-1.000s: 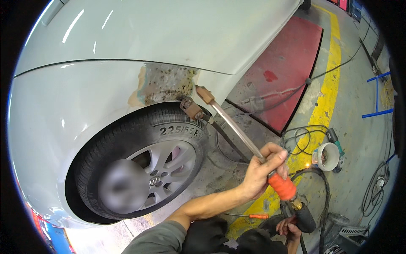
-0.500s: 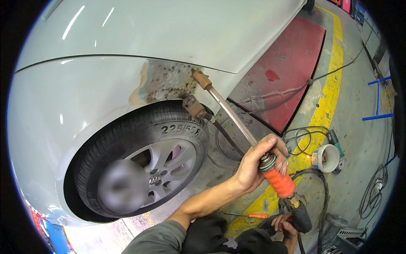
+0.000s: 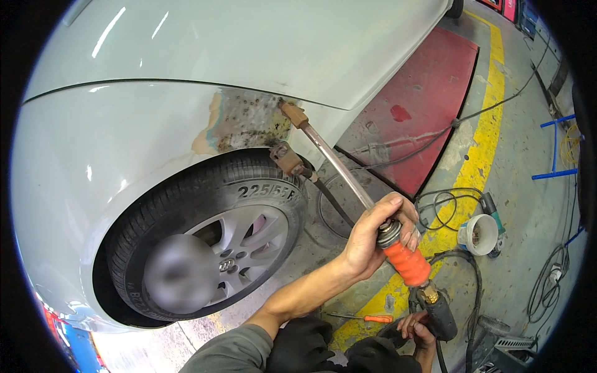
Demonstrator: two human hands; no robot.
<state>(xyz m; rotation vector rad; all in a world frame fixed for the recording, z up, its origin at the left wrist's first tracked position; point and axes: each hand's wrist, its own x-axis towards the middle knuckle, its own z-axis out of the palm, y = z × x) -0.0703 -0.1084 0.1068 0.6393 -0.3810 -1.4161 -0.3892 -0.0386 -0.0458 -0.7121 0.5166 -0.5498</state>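
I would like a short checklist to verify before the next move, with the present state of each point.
1. Left hand around the tool: ok.
2. Right hand gripping the black handle: cannot tell.
3. Tip touching the bare patch: cannot tell; it is at the patch's right side.
4. Clamp fixed firmly: cannot tell.
5. Hands protected: not ok; both bare.
6. Nothing loose beside the legs: not ok; a screwdriver lies there.

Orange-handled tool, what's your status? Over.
Left hand gripping tool; right hand near its black end, grip unclear. Tip at right edge of patch. Clamp close below.
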